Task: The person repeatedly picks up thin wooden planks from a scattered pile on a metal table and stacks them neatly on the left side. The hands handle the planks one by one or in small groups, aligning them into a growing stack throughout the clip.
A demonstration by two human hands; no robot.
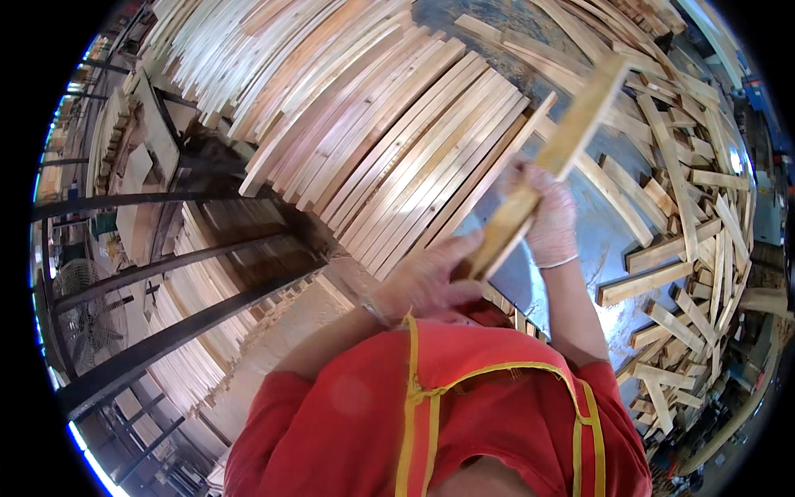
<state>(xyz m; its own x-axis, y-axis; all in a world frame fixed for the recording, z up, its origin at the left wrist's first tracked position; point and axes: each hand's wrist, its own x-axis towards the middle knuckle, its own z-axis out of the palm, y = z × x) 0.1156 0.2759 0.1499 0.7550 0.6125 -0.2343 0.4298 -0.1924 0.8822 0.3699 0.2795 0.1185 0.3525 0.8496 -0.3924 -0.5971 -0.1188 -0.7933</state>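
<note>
Both gloved hands grasp one wooden slat (553, 157) held slanted above the bench (600, 244): left hand (426, 282) clenched at its lower end, right hand (548, 214) gripping mid-length. Stacked slats (389, 124) lie left, loose offcuts (691, 248) right.

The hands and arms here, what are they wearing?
The right hand wears a thin, see-through glove ending at the wrist. The left hand looks bare. Short red sleeves cover the upper arms, from a red top with yellow trim; forearms are uncovered.

Bright daylight, fisheye-bent edges, motion blur mid-frame
</note>
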